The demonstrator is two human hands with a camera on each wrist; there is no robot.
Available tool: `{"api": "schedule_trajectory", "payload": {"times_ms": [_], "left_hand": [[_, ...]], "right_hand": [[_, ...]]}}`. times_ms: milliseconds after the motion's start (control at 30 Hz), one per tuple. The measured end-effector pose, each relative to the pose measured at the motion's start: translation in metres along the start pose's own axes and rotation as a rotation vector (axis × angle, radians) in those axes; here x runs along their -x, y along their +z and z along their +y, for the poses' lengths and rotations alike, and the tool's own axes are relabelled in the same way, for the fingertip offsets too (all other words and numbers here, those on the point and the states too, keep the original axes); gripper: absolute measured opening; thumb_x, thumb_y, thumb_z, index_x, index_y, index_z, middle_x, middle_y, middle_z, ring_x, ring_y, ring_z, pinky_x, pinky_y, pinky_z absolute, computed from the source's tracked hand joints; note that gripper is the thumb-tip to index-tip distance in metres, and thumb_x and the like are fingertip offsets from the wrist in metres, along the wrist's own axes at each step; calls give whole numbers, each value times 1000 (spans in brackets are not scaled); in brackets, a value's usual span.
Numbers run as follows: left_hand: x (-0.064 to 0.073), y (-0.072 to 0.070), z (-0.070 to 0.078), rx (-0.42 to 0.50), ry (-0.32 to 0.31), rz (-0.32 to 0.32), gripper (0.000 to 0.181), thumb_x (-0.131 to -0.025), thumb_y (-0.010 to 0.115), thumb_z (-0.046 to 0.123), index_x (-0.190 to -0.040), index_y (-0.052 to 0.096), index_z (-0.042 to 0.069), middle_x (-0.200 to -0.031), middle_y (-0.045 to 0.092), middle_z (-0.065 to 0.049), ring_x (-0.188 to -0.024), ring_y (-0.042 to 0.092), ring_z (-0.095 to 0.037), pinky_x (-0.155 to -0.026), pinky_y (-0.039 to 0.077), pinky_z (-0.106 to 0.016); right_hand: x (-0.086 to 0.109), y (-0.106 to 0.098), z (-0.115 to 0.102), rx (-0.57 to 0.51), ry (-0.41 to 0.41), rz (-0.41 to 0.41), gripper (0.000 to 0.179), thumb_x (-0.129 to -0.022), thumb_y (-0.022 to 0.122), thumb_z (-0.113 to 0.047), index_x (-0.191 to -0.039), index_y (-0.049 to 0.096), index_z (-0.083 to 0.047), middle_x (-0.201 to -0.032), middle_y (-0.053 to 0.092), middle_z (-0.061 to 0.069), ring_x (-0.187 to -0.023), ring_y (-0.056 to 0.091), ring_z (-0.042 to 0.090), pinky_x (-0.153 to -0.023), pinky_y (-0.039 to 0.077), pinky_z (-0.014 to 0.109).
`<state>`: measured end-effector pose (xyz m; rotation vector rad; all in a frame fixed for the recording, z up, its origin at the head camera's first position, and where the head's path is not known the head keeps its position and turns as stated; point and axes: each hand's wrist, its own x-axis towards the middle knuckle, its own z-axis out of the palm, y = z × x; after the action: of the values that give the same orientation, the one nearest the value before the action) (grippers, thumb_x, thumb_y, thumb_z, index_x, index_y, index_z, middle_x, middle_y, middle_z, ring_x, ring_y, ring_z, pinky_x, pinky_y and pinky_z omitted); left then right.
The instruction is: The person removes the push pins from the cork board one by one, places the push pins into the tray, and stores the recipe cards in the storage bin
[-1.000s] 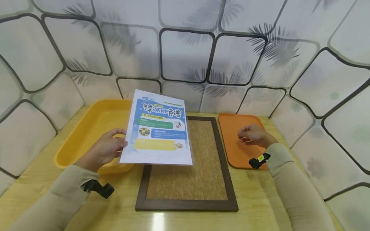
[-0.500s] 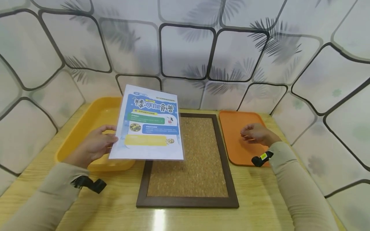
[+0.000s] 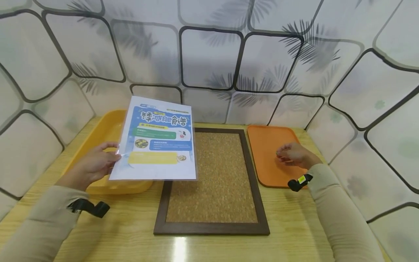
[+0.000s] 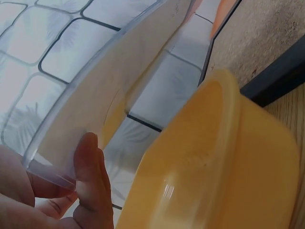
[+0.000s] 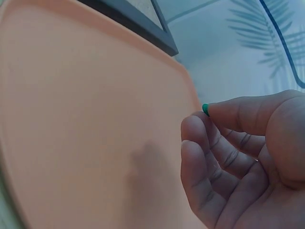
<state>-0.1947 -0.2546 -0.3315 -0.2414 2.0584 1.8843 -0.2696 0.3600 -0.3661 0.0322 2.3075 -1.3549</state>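
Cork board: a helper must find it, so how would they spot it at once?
On the wood-grain table, look between the yellow bin on the left and the orange tray on the right. The cork board lies there, partly hidden by the printed sheet in the left hand. Its dark brown frame around tan cork sets it apart from the plain-coloured bin and tray.

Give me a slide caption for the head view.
Left hand holds a printed sheet, partly hiding a yellow bin and framed corkboard; right hand over an orange tray.
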Motion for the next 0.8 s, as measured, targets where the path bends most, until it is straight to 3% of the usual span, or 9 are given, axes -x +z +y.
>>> {"api": "schedule_trajectory", "payload": {"times_ms": [233,500,800], "left_hand": [[-1,-15,0,68,-2,-3,27,-99,46,-1,-116,41,20,-100,53,0,-84,57,-13,-71,52,-29],[2,-32,-8,69,-8,3,28,-99,46,-1,-119,40,18,-102,52,1,-85,58,-12,-73,52,-31],[2,-48,-10,120,16,11,31,-96,49,-5,-116,40,18,-93,57,5,-82,59,-11,-71,53,-31]], "right_hand": [[-3,-3,8,-54,20,6,26,-100,46,-4,-121,45,11,-102,59,11,-85,61,18,-77,54,34],[-8,3,23,-104,58,10,19,-100,46,-3,-115,48,7,-92,64,7,-80,64,17,-73,55,31],[-12,-2,28,-118,65,21,17,-100,47,-5,-115,48,5,-88,62,4,-75,63,13,-69,54,27]]}}
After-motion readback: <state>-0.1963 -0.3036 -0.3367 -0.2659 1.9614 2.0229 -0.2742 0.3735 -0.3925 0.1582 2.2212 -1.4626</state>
